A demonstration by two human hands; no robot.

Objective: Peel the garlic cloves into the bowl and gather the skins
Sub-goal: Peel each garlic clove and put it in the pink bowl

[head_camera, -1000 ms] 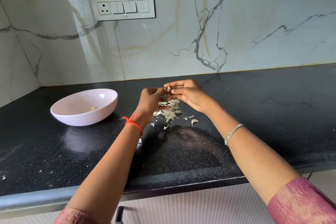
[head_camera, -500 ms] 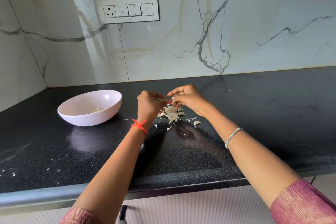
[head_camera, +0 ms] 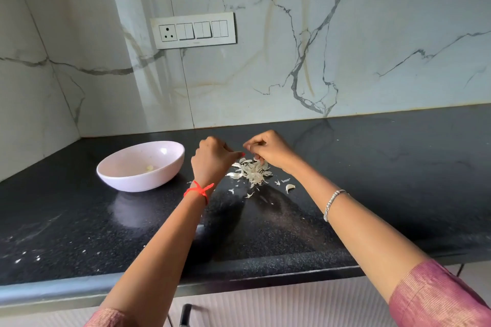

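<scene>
A pale pink bowl (head_camera: pixel 170 150) stands on the black counter with one peeled clove (head_camera: pixel 149 167) inside. To its right lies a heap of garlic skins (head_camera: pixel 252 172). My left hand (head_camera: pixel 212 160) hovers at the heap's left edge, fingers curled and thumb pointing right. The garlic clove it took earlier is hidden behind the fist. My right hand (head_camera: pixel 269 148) is just beyond the heap. Its curled fingertips reach down and pinch skin at the heap's top. The two hands are slightly apart.
Loose skin bits and one larger curved piece (head_camera: pixel 290 188) lie scattered in front of and right of the heap. The marble wall with a switch panel (head_camera: pixel 194 30) rises behind. The counter's front edge (head_camera: pixel 239 276) runs below my forearms.
Both hands dropped from above the heap down to it, and the clove once visible between the fingertips is now hidden. The camera view shifted, so the scene sits further right and lower.
</scene>
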